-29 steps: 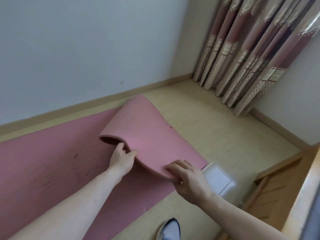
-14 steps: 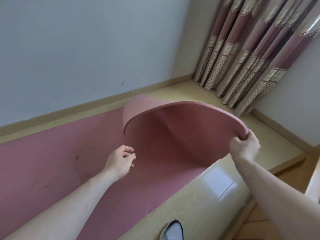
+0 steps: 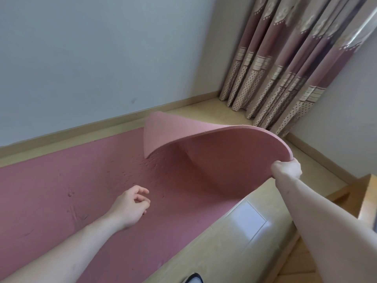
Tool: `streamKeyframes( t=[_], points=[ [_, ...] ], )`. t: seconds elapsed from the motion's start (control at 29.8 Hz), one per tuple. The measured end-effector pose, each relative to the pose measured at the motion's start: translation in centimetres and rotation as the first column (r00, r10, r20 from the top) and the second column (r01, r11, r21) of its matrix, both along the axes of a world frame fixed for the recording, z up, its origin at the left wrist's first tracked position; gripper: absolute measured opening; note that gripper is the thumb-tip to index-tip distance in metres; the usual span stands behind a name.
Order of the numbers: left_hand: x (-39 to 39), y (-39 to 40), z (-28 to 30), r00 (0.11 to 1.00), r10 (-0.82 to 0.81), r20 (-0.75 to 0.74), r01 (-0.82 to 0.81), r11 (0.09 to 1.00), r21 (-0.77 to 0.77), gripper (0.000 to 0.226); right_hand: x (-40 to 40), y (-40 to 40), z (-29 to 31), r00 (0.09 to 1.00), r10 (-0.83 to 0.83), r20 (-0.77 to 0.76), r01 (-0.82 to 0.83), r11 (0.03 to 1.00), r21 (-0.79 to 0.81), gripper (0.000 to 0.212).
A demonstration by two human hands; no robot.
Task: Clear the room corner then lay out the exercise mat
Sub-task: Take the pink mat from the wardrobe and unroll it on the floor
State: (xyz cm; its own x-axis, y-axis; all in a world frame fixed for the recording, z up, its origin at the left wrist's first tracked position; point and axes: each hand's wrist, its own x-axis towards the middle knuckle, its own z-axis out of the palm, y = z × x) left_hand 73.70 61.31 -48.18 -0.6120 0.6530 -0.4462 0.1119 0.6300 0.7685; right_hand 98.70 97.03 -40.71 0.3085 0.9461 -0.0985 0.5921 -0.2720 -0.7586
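Observation:
A pink exercise mat lies along the wall on the light wood floor, flat on the left. Its right end arches up off the floor in a curl. My right hand grips the near corner of that raised end, held up over the floor. My left hand hovers over the flat middle of the mat with loosely curled fingers, holding nothing. The mat's far corner droops down toward the wall side.
A patterned curtain hangs to the floor in the room corner. A skirting board runs along the wall. A wooden step or frame stands at the right. A shoe tip shows at the bottom edge.
My right hand has lifted the mat's curled end and pulled it right, opening the roll. My left hand let go of the mat and now hovers over the flat part.

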Motion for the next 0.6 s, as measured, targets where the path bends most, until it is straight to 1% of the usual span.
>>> streamKeyframes(
  t=[0.13,0.2,0.3,0.37,0.4,0.5,0.6],
  points=[
    [-1.6,2.5,-0.3,0.995,-0.076,-0.067,0.073,0.996,-0.040,0.031,0.1,1.6,-1.6,0.999,0.012,0.035,-0.011,0.999,-0.038,0.035],
    [-2.5,4.5,-0.6,0.983,-0.131,-0.131,0.123,0.990,-0.071,0.032,0.1,2.8,-2.8,0.998,0.013,0.060,-0.009,0.997,-0.074,0.039],
    [-3.1,7.6,-1.3,0.940,-0.259,-0.220,0.232,0.963,-0.140,0.036,0.3,5.1,-4.4,0.995,-0.024,0.093,0.037,0.989,-0.140,0.050],
    [-3.4,9.7,-1.8,0.907,-0.326,-0.266,0.292,0.943,-0.159,0.039,0.0,6.3,-5.4,0.992,-0.037,0.117,0.055,0.987,-0.153,0.055],
    [-3.5,10.8,-2.1,0.892,-0.349,-0.288,0.314,0.936,-0.162,0.040,-0.3,6.9,-6.0,0.992,-0.024,0.128,0.043,0.987,-0.153,0.059],
    [-3.7,12.7,-3.0,0.862,-0.387,-0.327,0.351,0.922,-0.164,0.041,-0.8,7.5,-8.2,0.982,0.082,0.169,-0.058,0.988,-0.143,0.074],
    [-3.7,13.0,-4.6,0.842,-0.418,-0.341,0.377,0.908,-0.180,0.042,-1.1,7.5,-11.1,0.967,0.159,0.201,-0.139,0.984,-0.107,0.066]
  ],
)
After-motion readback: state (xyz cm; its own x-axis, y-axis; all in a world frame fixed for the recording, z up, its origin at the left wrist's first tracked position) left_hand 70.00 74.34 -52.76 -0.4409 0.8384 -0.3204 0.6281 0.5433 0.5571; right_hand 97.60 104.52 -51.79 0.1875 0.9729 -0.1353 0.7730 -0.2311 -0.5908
